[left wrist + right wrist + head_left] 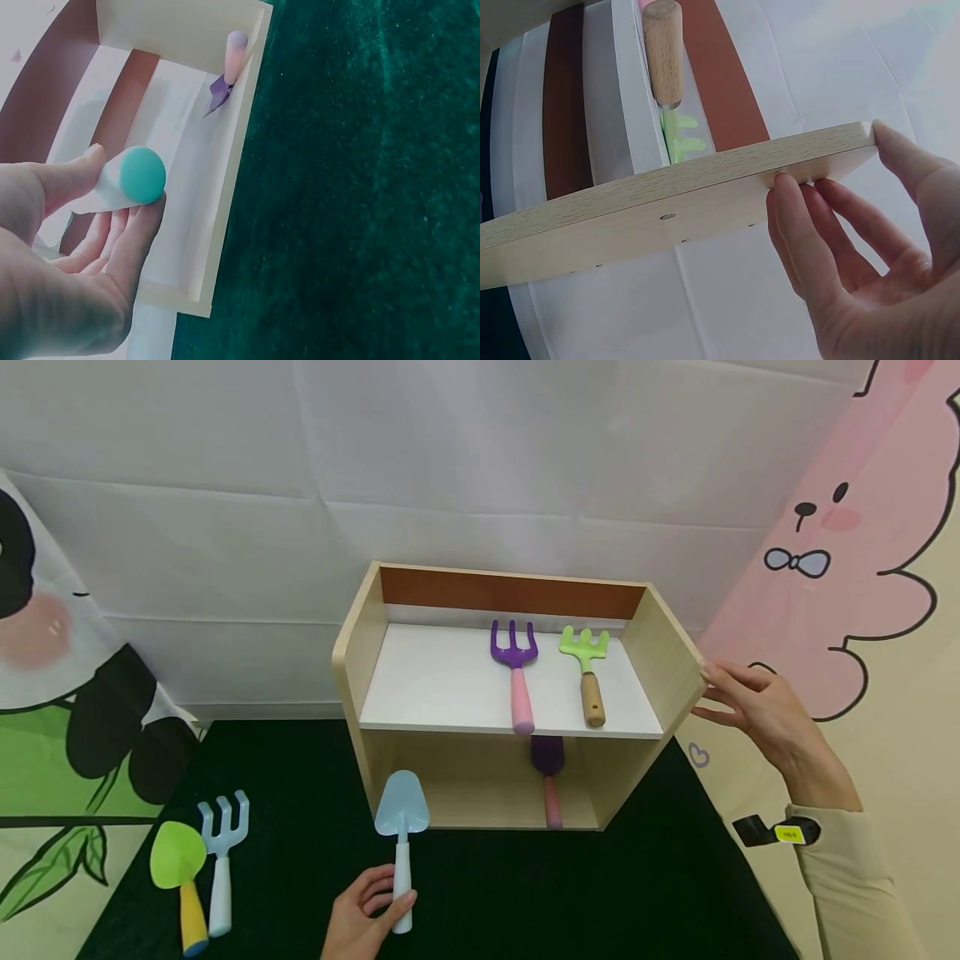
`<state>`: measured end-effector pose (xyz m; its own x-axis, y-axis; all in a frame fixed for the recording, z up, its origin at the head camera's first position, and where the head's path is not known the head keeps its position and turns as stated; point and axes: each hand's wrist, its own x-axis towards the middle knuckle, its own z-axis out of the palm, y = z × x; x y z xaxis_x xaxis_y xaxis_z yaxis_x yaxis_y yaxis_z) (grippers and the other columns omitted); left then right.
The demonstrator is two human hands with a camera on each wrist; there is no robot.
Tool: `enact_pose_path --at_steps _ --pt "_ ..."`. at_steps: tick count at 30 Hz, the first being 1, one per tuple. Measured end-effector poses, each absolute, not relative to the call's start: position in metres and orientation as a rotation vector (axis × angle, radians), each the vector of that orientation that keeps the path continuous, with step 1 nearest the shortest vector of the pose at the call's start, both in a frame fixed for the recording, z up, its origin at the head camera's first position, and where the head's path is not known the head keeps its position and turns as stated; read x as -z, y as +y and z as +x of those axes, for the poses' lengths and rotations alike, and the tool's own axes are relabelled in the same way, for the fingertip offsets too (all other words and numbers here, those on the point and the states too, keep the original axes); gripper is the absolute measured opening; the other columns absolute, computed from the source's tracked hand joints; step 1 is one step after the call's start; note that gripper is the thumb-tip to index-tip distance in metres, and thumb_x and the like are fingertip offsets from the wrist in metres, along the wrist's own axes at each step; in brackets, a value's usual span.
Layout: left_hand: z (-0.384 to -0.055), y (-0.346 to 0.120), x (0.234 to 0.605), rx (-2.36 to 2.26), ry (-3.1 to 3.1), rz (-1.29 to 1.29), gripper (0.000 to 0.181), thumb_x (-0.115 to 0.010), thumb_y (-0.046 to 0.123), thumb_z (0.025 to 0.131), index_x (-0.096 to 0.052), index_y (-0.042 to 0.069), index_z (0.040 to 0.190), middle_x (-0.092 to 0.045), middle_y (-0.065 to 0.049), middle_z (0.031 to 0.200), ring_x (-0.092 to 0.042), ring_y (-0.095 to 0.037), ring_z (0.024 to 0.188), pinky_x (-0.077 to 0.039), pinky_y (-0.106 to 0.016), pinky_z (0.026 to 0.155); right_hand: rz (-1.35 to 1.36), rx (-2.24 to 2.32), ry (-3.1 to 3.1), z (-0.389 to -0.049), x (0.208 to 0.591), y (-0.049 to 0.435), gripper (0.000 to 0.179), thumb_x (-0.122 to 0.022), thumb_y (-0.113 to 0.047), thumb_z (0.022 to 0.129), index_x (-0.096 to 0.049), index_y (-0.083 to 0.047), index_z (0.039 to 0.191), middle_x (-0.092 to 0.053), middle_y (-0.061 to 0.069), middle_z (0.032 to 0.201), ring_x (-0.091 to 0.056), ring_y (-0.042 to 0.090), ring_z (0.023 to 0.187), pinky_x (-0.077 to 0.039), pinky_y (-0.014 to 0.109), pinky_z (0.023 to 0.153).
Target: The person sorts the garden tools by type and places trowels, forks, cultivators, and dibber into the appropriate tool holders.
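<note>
My left hand [367,914] grips the pale handle of a light blue toy trowel [402,810], blade up, in front of a small wooden shelf unit [517,574]. The left wrist view shows the trowel's turquoise handle end [142,175] between thumb and fingers. My right hand [761,714] holds the front corner of the unit's right side panel [727,184], thumb at the edge and fingertips on the outer face. On the white upper shelf lie a purple fork with a pink handle [521,693] and a green rake with a wooden handle [591,697].
A purple trowel with a pink handle [551,793] stands in the lower compartment. At the left of the dark green cloth [300,860] lie a green trowel with a yellow handle [178,856] and a light blue fork [221,893]. A white curtain [480,460] hangs behind.
</note>
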<state>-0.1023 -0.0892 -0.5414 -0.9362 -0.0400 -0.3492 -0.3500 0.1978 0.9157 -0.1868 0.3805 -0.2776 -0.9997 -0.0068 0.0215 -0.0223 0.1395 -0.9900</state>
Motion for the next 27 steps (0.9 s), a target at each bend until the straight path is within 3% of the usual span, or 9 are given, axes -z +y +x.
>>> enact_pose_path --at_steps 4,27 --pt "-0.106 -0.085 0.537 -1.838 2.238 -0.312 0.062 -0.079 0.027 0.076 -0.051 0.001 0.125 -0.058 -0.016 0.116 -0.064 -0.023 0.095 -0.054 -0.036 0.081 0.045 -2.056 -2.357 -0.186 0.277 0.38 0.034 -0.059 -0.018 0.095 -0.06 -0.005 0.126 -0.065 0.0 0.115 -0.066 0.016 0.098 -0.056 0.035 0.076" --pt "-0.146 -0.063 0.532 -1.89 2.17 -0.198 0.065 -0.078 0.035 0.075 -0.051 0.005 0.127 -0.06 -0.01 0.117 -0.062 -0.02 0.099 -0.052 -0.038 0.086 0.061 -2.048 -2.366 -0.184 0.276 0.379 0.033 -0.058 -0.018 0.095 -0.06 -0.005 0.126 -0.065 0.0 0.114 -0.066 0.016 0.097 -0.056 0.034 0.076"
